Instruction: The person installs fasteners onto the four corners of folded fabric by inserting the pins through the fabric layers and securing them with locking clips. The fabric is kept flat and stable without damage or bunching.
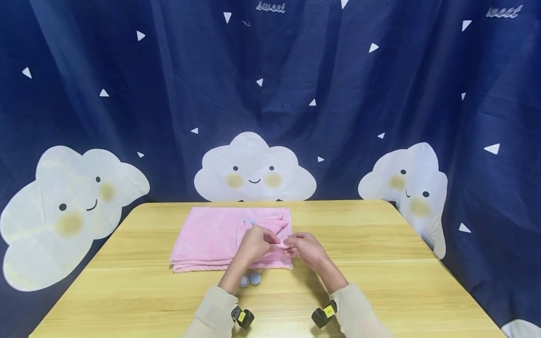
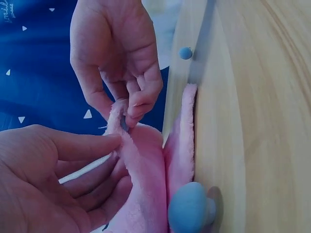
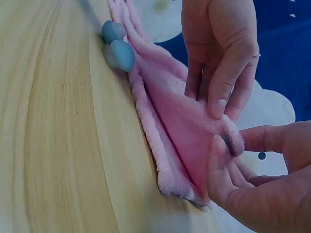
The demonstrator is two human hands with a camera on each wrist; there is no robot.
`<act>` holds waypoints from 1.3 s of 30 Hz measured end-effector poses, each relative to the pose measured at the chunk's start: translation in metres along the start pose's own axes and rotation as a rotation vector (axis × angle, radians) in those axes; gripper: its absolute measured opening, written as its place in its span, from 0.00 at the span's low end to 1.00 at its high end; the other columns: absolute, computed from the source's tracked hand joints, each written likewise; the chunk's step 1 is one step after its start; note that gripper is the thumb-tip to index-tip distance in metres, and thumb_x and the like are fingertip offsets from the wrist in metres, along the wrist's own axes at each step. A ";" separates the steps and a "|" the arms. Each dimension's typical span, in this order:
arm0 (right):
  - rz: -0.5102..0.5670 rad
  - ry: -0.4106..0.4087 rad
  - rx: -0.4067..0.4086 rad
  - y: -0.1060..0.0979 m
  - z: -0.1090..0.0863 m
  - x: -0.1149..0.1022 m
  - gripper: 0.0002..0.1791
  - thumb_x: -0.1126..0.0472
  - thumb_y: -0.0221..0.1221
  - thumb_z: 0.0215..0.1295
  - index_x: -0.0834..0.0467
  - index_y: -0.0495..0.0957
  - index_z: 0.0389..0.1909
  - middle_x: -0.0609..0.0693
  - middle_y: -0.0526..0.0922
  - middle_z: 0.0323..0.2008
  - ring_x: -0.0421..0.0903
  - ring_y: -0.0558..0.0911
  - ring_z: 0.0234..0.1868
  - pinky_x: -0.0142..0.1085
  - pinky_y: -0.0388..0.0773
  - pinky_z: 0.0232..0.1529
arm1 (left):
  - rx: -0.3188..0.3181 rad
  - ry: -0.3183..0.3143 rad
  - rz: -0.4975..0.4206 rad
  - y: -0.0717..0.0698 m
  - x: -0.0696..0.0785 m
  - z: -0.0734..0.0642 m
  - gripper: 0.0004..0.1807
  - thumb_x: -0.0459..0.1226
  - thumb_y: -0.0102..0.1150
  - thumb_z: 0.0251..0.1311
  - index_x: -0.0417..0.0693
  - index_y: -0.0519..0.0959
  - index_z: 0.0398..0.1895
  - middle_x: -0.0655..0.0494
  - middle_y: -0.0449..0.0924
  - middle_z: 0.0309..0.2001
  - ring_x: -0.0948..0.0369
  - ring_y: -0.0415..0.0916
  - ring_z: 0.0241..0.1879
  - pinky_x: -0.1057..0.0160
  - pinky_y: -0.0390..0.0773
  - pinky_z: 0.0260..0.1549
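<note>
A folded pink plush blanket [image 1: 211,234] lies on the table, one corner raised between the two hands. My left hand [image 1: 255,244] pinches the raised edge between thumb and fingers. Close to its right, my right hand [image 1: 307,249] pinches the corner tip, with a small dark grey-blue piece [image 3: 225,141] under its thumb against the fabric. Most of that piece is hidden by the thumb and plush. Two blue mushroom-shaped quilt clips [image 1: 255,279] stand at the blanket's near edge; the right wrist view shows their rounded caps [image 3: 122,55].
Another small blue piece [image 1: 252,221] sits on the blanket's upper part. In the left wrist view, a blue round-capped clip [image 2: 185,53] stands on the wooden table [image 1: 380,281] beyond the blanket. A dark blue curtain [image 1: 338,70] with cloud prints hangs behind the table.
</note>
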State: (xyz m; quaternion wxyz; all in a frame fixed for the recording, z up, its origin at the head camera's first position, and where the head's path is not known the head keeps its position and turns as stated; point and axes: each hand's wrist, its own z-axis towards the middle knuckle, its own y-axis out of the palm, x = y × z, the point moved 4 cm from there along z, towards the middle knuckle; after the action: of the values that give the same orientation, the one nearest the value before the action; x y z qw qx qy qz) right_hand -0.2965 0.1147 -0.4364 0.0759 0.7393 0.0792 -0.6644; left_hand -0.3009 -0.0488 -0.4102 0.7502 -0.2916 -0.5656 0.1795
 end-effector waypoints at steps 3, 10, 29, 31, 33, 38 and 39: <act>-0.002 -0.004 0.009 0.000 0.000 0.000 0.11 0.68 0.54 0.67 0.73 0.74 0.44 0.52 0.81 0.31 0.43 0.82 0.32 0.36 0.83 0.43 | -0.018 -0.026 0.046 -0.004 0.001 -0.002 0.07 0.28 0.74 0.44 0.48 0.85 0.23 0.58 0.85 0.24 0.62 0.77 0.26 0.61 0.77 0.33; -0.010 -0.015 0.015 0.000 -0.001 -0.001 0.09 0.69 0.55 0.66 0.72 0.75 0.42 0.52 0.81 0.30 0.43 0.82 0.31 0.35 0.83 0.41 | -0.257 -0.135 0.239 -0.015 0.010 -0.021 0.09 0.30 0.72 0.46 0.45 0.78 0.22 0.55 0.78 0.22 0.57 0.74 0.24 0.61 0.73 0.24; -0.007 -0.003 -0.003 0.000 0.003 0.003 0.09 0.69 0.56 0.65 0.71 0.74 0.43 0.51 0.80 0.29 0.42 0.82 0.31 0.34 0.84 0.40 | -0.444 -0.247 0.605 -0.002 0.010 -0.033 0.15 0.28 0.77 0.41 0.42 0.76 0.24 0.52 0.74 0.23 0.58 0.70 0.20 0.62 0.74 0.20; -0.006 -0.002 -0.002 0.000 0.003 0.003 0.09 0.69 0.56 0.65 0.71 0.74 0.42 0.51 0.80 0.29 0.42 0.82 0.31 0.34 0.84 0.40 | -0.437 -0.244 0.585 -0.001 0.009 -0.033 0.14 0.27 0.75 0.41 0.42 0.75 0.23 0.52 0.74 0.22 0.58 0.71 0.19 0.63 0.74 0.19; -0.007 -0.002 0.000 0.000 0.003 0.003 0.09 0.69 0.56 0.66 0.71 0.74 0.43 0.51 0.80 0.29 0.42 0.82 0.31 0.34 0.84 0.41 | -0.428 -0.236 0.557 -0.002 0.008 -0.033 0.13 0.26 0.73 0.41 0.42 0.75 0.22 0.52 0.75 0.21 0.58 0.72 0.18 0.63 0.74 0.17; -0.013 -0.003 -0.005 0.000 0.001 0.002 0.10 0.68 0.56 0.67 0.72 0.74 0.44 0.51 0.80 0.30 0.43 0.82 0.32 0.35 0.84 0.41 | -0.397 -0.188 0.460 -0.004 0.011 -0.032 0.11 0.23 0.67 0.41 0.43 0.74 0.21 0.53 0.73 0.19 0.60 0.68 0.17 0.64 0.71 0.15; -0.013 -0.005 -0.007 0.000 0.001 0.002 0.10 0.68 0.56 0.67 0.72 0.74 0.44 0.51 0.80 0.30 0.43 0.82 0.32 0.35 0.84 0.41 | -0.385 -0.171 0.436 -0.005 0.012 -0.031 0.10 0.24 0.66 0.41 0.43 0.74 0.21 0.54 0.72 0.19 0.60 0.66 0.16 0.65 0.69 0.15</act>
State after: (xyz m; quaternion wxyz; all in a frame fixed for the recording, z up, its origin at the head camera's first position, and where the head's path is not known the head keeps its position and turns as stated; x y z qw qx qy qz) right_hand -0.2969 0.1148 -0.4384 0.0744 0.7368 0.0863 -0.6664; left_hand -0.2682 -0.0522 -0.4039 0.5748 -0.5267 -0.5743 0.2496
